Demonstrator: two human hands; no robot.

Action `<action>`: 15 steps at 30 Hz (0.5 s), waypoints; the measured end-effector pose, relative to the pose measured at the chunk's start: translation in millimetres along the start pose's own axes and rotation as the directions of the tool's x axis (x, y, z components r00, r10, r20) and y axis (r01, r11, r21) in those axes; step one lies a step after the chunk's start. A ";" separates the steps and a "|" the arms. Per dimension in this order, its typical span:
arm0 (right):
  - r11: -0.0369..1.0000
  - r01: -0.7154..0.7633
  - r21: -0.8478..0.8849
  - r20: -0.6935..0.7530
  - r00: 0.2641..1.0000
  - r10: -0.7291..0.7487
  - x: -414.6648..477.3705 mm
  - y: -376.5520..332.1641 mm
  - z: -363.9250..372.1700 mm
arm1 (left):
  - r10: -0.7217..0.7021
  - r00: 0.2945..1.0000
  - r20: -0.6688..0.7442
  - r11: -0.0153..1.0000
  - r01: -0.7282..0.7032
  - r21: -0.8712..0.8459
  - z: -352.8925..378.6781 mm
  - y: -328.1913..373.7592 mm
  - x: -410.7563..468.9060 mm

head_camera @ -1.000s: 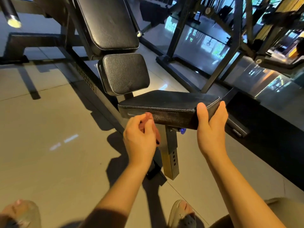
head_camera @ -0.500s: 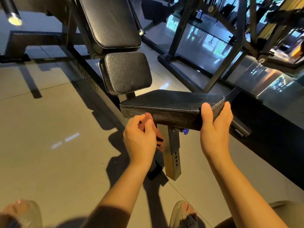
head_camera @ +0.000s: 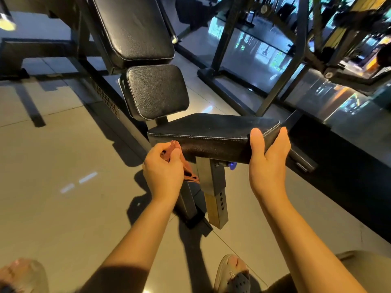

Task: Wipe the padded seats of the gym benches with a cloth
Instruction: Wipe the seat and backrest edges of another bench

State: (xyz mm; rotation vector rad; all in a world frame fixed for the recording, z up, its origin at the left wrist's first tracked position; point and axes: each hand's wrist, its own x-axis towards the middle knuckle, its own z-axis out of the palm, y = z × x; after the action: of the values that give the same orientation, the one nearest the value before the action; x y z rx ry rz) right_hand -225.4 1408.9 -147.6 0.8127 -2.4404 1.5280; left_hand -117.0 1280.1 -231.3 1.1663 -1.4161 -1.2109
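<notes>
A black padded seat point(head_camera: 213, 127) of a gym bench stands in front of me on a metal post. My left hand point(head_camera: 163, 170) grips a crumpled reddish cloth point(head_camera: 186, 172) and holds it against the seat's front left side, with part of the cloth hanging below the fist. My right hand point(head_camera: 267, 163) grips the seat's front right corner, thumb on the front face and fingers round the side. Behind the seat a small black pad point(head_camera: 156, 92) and a long black back pad point(head_camera: 133, 26) rise toward the top of the view.
The seat's metal post point(head_camera: 215, 195) stands on a tiled floor point(head_camera: 53, 176) just beyond my two feet. Black machine frames point(head_camera: 281, 77) cross the right side. A dark raised platform point(head_camera: 349, 176) runs along the right.
The view has shifted a little and both hands stay in nearly the same place on the seat. The cloth in my left hand hangs a bit lower under the fist.
</notes>
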 end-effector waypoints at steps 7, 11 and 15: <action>1.000 0.003 0.013 -0.001 1.000 -0.003 -1.6 0.3 0.7 | -0.205 0.975 -0.083 0.974 0.211 0.083 -17.1 -17.5 54.3; 1.000 -0.003 0.018 -0.003 1.000 0.003 -0.3 -2.1 1.6 | -0.002 1.000 0.025 1.000 0.002 -0.015 -0.5 19.0 -14.7; 1.000 -0.007 0.006 0.002 1.000 0.007 -0.2 1.1 1.7 | 0.090 0.995 0.030 0.996 -0.090 -0.011 -0.4 14.9 -14.0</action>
State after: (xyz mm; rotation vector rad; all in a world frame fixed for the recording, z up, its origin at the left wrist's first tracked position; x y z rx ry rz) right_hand -225.6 1407.9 -149.4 0.8081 -2.4441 1.5377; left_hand -116.1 1294.9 -217.3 1.0699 -1.4686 -1.1758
